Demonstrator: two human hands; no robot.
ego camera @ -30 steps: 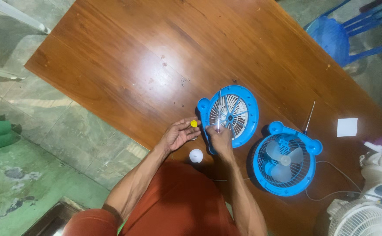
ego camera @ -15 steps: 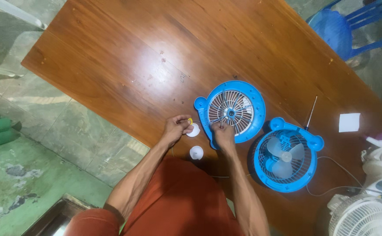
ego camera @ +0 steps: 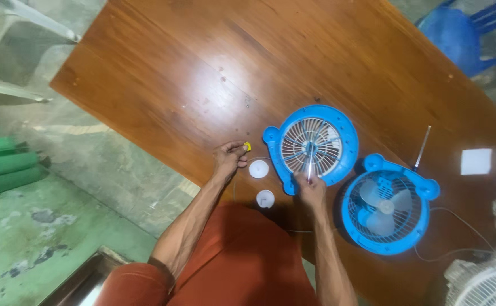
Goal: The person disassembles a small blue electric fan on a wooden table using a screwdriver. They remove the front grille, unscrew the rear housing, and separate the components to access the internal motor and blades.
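Observation:
A round blue fan housing with a white grille (ego camera: 338,126) lies flat on the brown wooden table (ego camera: 191,73). My right hand (ego camera: 312,190) sits at its near rim and grips a thin metal tool (ego camera: 309,164) whose tip points at the grille's centre. My left hand (ego camera: 228,157) rests on the table to the left of the housing, fingers pinched on a small yellow piece (ego camera: 248,147). Two white round caps lie beside it, one (ego camera: 258,169) just right of the left hand and one (ego camera: 265,198) nearer to me.
A second blue fan (ego camera: 387,205) with its blades showing lies to the right, a thin rod (ego camera: 422,148) and a white paper square (ego camera: 476,161) beyond it. White fans (ego camera: 480,280) stand at the bottom right. A blue chair (ego camera: 457,28) is behind the table.
My left hand set a white cap on the table beside the fan housing and drew back a little, the yellow piece in its fingers. My right hand stayed at the grille.

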